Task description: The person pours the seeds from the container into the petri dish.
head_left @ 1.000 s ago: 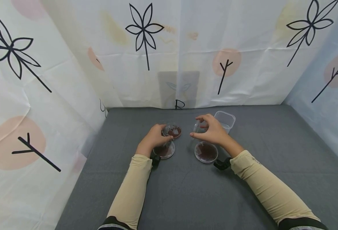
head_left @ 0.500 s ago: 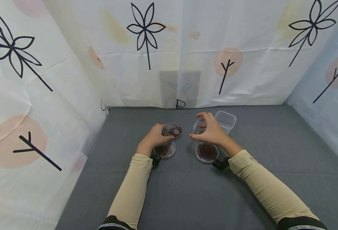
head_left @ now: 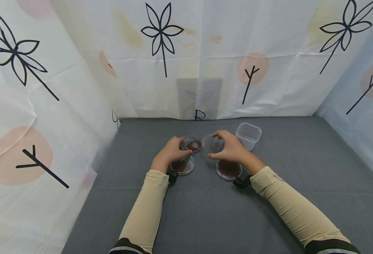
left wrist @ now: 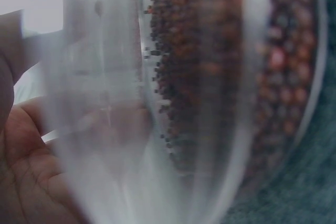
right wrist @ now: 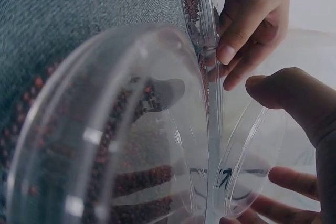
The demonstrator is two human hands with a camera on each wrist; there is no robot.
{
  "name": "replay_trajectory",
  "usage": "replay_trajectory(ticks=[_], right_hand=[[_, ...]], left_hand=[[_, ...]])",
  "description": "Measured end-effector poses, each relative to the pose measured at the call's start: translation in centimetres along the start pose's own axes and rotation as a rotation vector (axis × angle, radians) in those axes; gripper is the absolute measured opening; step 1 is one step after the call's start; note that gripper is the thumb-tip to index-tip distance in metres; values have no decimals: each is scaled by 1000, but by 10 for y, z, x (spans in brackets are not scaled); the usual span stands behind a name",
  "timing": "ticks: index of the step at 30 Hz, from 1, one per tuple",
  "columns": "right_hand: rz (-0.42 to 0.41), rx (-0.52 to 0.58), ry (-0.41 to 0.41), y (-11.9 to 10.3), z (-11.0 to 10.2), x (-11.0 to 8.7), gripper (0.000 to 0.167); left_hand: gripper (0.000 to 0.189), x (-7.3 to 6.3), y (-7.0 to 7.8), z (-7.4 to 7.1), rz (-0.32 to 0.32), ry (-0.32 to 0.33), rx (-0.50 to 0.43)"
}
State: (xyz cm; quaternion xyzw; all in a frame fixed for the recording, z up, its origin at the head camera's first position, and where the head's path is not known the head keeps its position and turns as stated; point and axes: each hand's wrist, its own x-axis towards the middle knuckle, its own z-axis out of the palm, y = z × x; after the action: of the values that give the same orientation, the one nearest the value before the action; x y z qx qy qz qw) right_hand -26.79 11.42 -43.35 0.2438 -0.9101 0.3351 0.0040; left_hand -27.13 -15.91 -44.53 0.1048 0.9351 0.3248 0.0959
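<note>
My left hand [head_left: 173,150] grips the rim of the far-left petri dish [head_left: 192,144], its thumb at the near side, in the head view. This dish holds dark reddish grains. My right hand [head_left: 234,148] holds a clear round dish lid [head_left: 211,144] by its edge, tilted and just right of that dish. In the right wrist view the lid [right wrist: 239,166] stands between the right thumb and fingers, apart from the left hand [right wrist: 257,30]. A grain-filled dish [left wrist: 283,77] fills the foreground of the left wrist view and partly hides the left hand [left wrist: 31,166].
Two more round dishes of dark grains sit nearer to me: the near-left dish [head_left: 184,166] and the near-right dish [head_left: 229,171], below the right hand. A clear rectangular tub [head_left: 251,135] stands behind the right hand on the grey cloth [head_left: 199,211]. A patterned curtain [head_left: 126,84] rises behind.
The right hand has turned the clear lid from nearly edge-on to a flatter tilt, and the lid has shifted left toward the far-left dish. The left hand keeps its grip in place.
</note>
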Motion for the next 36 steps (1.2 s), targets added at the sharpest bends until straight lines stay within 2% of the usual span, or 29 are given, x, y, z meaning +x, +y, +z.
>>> replay_trajectory(ticks=[10,27,36], right_hand=[[37,-118,-92,-7,2,12,77],[-19,-109,-200,-11,18,40,68],[13,-96,-239,-21,25,51,73]], left_hand=[[76,1,0,-1,-4,-6,-3],[73,1,-2,-2,29,-11,-5],[69,2,-1,-3,12,-22,-32]])
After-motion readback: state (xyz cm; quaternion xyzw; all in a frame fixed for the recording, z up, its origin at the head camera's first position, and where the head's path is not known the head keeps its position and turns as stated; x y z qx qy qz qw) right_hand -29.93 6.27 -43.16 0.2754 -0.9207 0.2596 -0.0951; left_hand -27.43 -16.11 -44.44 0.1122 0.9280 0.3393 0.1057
